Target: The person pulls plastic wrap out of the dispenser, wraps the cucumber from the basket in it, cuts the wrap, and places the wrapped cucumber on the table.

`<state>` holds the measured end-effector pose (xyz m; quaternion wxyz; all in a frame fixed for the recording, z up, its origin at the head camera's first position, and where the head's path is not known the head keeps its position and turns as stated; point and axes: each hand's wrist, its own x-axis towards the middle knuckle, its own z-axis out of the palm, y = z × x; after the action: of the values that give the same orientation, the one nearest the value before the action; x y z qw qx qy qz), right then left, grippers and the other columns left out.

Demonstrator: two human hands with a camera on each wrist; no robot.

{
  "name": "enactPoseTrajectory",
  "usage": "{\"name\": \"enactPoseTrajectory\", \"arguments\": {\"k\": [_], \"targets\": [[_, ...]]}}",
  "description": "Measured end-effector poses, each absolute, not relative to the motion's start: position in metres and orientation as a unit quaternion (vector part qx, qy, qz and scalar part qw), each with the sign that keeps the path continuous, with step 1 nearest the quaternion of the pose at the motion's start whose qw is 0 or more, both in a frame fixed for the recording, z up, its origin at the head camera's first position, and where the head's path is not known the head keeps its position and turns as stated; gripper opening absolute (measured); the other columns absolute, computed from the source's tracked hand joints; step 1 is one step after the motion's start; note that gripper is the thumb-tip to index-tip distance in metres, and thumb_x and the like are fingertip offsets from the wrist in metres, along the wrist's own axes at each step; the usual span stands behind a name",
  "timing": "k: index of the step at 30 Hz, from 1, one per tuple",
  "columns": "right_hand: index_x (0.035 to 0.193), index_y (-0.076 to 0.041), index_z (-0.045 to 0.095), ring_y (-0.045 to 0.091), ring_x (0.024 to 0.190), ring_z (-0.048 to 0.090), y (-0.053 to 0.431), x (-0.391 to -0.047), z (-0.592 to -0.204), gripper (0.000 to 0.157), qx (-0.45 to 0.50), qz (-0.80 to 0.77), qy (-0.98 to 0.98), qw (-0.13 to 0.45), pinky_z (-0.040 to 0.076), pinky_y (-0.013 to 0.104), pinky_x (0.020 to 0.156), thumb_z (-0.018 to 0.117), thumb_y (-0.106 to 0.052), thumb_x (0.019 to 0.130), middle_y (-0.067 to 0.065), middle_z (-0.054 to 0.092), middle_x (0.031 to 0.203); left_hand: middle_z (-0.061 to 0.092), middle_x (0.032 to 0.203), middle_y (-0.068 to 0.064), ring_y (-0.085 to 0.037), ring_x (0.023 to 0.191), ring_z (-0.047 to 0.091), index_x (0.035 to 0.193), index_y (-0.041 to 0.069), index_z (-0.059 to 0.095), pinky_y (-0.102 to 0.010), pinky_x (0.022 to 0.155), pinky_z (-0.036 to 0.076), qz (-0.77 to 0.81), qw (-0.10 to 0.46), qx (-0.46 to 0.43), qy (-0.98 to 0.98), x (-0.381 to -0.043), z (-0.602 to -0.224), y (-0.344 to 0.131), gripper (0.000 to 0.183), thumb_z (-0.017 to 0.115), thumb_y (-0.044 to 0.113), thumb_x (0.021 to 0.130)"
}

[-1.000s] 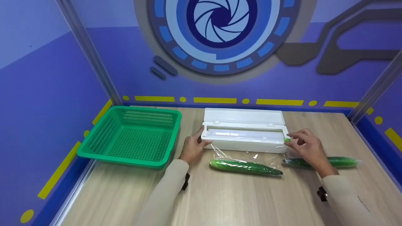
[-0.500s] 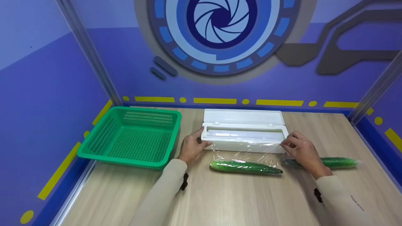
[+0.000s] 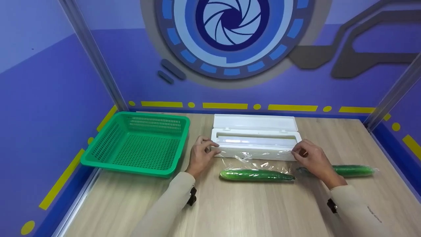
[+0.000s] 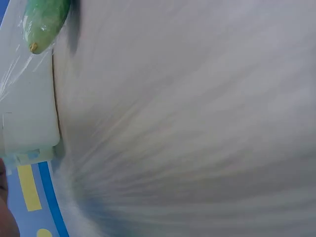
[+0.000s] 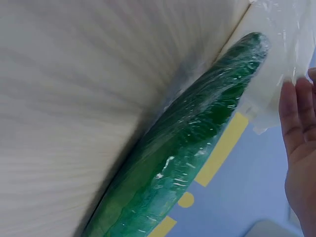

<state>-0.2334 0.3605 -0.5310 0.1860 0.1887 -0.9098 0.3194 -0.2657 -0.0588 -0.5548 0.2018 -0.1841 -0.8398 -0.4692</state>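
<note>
A white cling film dispenser (image 3: 217, 153) lies across the table, its lid (image 3: 256, 122) tipped back and a film roll (image 3: 256, 141) inside. Clear cling film (image 3: 245, 158) hangs off the front edge toward a cucumber (image 3: 256, 175). My left hand (image 3: 199, 156) pinches the film's left side between thumb and fingers at the box's front left corner. At the opposite corner my right hand (image 3: 311, 158) pinches the film's right side. Beneath the right hand and partly hidden by it lies a second cucumber (image 5: 182, 138), wrapped tightly in film.
A green plastic basket (image 3: 135, 171) stands on the left of the wooden table (image 3: 253, 210). Printed blue and purple panels (image 3: 210, 89) rise behind and at both sides, with metal posts (image 3: 95, 49) at the corners.
My right hand has left the green tab at the box's right end and moved slightly left onto the film. The left hand has shifted from the box's side to the film's left edge.
</note>
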Motion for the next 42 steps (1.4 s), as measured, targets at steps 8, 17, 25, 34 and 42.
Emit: {"name": "enactPoseTrajectory", "arguments": {"k": [8,17,25,34,42], "targets": [[0.099,-0.005,0.071,0.015,0.078,0.067,0.360,-0.227,-0.529,0.015,0.140,0.363,-0.909,0.148,0.054,0.019,0.065,0.078,0.006,0.092,0.002,0.070,0.088,0.076,0.089,-0.003,-0.020,0.070,0.072,0.096,0.002,0.078,-0.030,0.066,0.062,-0.614,0.047,-0.172,-0.769,-0.258,-0.545,-0.054,0.006,0.082,0.000,0.092],[0.101,-0.005,0.072,0.013,0.085,0.067,0.362,-0.222,-0.525,0.011,0.112,0.388,-0.906,0.125,0.053,0.016,0.071,0.078,0.002,0.094,0.006,0.073,0.096,0.077,0.099,-0.016,-0.028,0.093,0.076,0.104,-0.007,0.072,-0.043,0.086,0.062,-0.695,-0.024,-0.150,-0.702,-0.255,-0.538,-0.053,0.012,0.077,0.001,0.096],[0.101,-0.005,0.072,0.012,0.084,0.068,0.363,-0.213,-0.519,0.009,0.107,0.418,-0.897,0.097,0.055,0.018,0.072,0.079,-0.005,0.096,0.007,0.074,0.097,0.076,0.102,-0.017,-0.029,0.088,0.077,0.105,0.000,0.073,-0.038,0.079,0.063,-0.652,-0.019,-0.158,-0.741,-0.249,-0.533,-0.059,0.013,0.077,0.011,0.099],[0.103,-0.004,0.073,0.020,0.073,0.068,0.363,-0.200,-0.510,0.008,0.137,0.492,-0.856,0.082,0.058,0.028,0.062,0.078,-0.005,0.098,0.012,0.071,0.090,0.077,0.102,-0.009,-0.025,0.090,0.077,0.107,0.002,0.073,-0.035,0.082,0.062,-0.635,-0.025,-0.180,-0.751,-0.238,-0.524,-0.066,0.010,0.076,0.007,0.099],[0.106,-0.003,0.073,0.024,0.075,0.069,0.366,-0.189,-0.506,0.010,0.155,0.526,-0.835,0.046,0.060,0.034,0.064,0.077,-0.008,0.099,0.014,0.072,0.096,0.075,0.105,-0.021,-0.030,0.092,0.077,0.108,-0.003,0.072,-0.036,0.083,0.062,-0.649,-0.044,-0.199,-0.733,-0.233,-0.523,-0.071,0.013,0.075,0.005,0.099]]}}
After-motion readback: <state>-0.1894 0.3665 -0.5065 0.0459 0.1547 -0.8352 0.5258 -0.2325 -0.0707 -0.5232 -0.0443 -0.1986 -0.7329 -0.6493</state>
